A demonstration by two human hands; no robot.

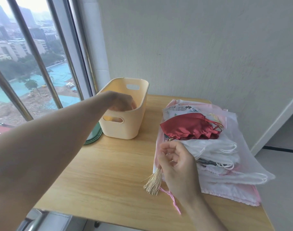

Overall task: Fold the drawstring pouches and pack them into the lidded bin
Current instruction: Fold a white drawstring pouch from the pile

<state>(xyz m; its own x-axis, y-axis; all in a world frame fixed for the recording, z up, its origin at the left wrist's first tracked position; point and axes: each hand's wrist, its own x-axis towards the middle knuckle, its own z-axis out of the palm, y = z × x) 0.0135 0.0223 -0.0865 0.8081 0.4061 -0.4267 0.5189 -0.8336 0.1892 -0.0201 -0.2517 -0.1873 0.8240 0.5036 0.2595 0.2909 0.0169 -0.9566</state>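
Inside the bin (pixel 125 114), I see the left hand (pixel 120 101) reaching in, fingers down; can't tell what it holds. Right hand (pixel 177 161) pinches a gold tassel (pixel 153 182) cord, fingers curled. Pouch pile (pixel 209 142) lies just right of that hand, on the table (pixel 109 180).

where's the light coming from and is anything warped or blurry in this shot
Head view: soft, hazy daylight enters from the window on the left, casting only faint shadows on the table; wide-angle distortion bends the window bars and stretches the left forearm; the left hand in the bin looks slightly blurred.
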